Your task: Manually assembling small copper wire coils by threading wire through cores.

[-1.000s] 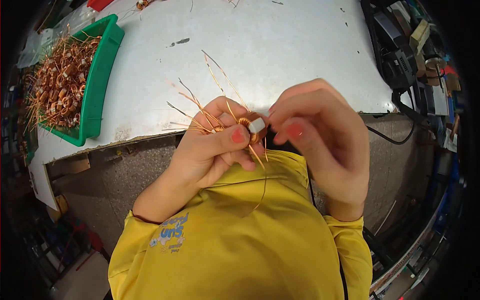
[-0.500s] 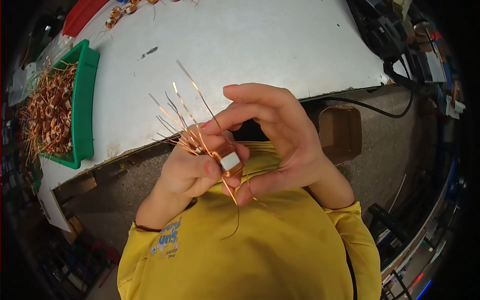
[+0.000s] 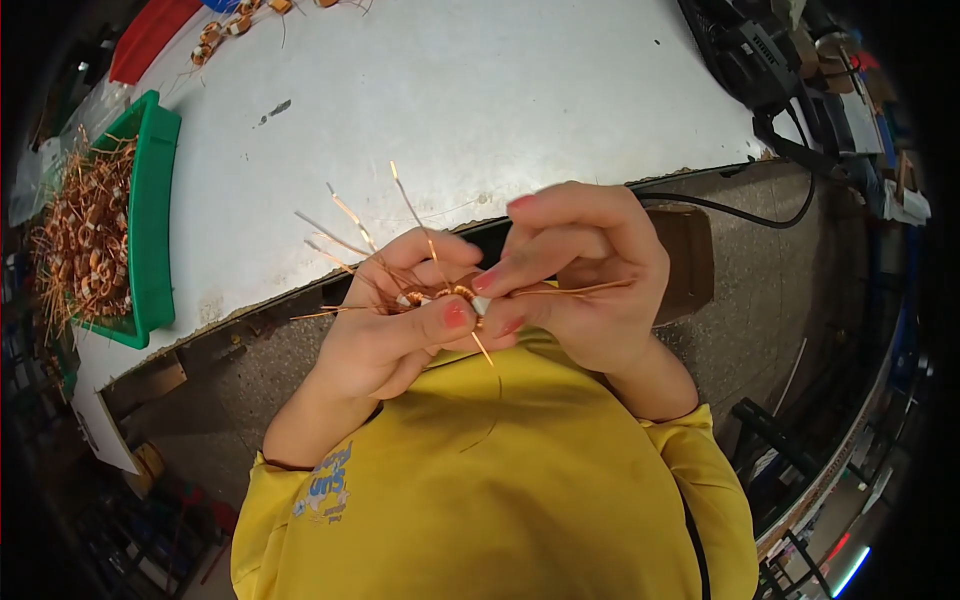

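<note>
Pinching between thumb and fingers, our left hand (image 3: 385,342) is clamped on a small copper-wound coil (image 3: 462,292), which sits right at the fingertips, in front of our yellow shirt (image 3: 550,480). Our right hand (image 3: 618,315) meets it there, thumb and forefinger drawn together on the coil's right end, by its white block (image 3: 481,304). Two thin copper leads (image 3: 580,291) run from that pinch across the right palm; with fingers crowding the spot, we can't fairly say whether the tips press wire, block or both. A second coil (image 3: 408,299) lies tucked farther back in the left grasp, and loose wire ends (image 3: 345,208) fan up and left from those fingers.

We judge the step in hand to be straightening or parting the leads at this coil. The next move seems to call for a steady left hold and a light right pull along the wire, without dragging the windings.

Beyond the fingertips spreads the white table (image 3: 400,110). Well left of the fingers stands a green tray (image 3: 157,230) heaped with similar coils (image 3: 100,260); far ahead and leftward lie several loose coils (image 3: 237,24).
</note>
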### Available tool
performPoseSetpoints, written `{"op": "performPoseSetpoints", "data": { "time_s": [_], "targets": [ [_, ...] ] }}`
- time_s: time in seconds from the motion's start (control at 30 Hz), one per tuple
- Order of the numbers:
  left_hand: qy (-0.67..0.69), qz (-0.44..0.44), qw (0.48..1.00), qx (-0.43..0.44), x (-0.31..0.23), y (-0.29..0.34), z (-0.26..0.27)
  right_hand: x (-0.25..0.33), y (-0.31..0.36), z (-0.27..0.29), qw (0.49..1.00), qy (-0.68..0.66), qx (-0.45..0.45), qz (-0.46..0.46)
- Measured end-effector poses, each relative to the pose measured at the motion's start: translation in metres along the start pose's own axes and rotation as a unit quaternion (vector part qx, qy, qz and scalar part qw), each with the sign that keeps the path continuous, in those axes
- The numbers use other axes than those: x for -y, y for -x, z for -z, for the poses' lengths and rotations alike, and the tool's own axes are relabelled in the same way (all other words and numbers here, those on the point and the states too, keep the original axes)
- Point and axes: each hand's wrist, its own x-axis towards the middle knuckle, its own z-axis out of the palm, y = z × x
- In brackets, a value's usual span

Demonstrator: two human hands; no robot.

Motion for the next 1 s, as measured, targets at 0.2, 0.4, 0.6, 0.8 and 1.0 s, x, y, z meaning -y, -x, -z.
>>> {"op": "performPoseSetpoints", "data": {
  "time_s": [0.2,0.4,0.6,0.8,1.0],
  "targets": [
    [0.007,0.026,0.999,-0.031,0.003,0.001,-0.001,-0.006,0.011,-0.002,0.999,0.003,-0.033,-0.034],
    [0.033,0.034,0.999,-0.004,0.010,0.003,0.017,-0.015,0.016,-0.003,0.995,0.064,0.018,-0.069],
    [-0.042,0.040,0.996,-0.061,0.013,0.004,0.018,-0.027,0.015,-0.009,0.994,0.074,0.062,-0.045],
    [-0.053,0.031,0.998,-0.030,0.018,0.007,0.033,-0.037,0.018,-0.015,0.994,-0.105,-0.021,-0.013],
    [-0.021,0.052,0.997,-0.060,0.017,0.002,0.025,-0.050,0.016,-0.006,0.984,-0.170,-0.005,0.061]
  ]
}}
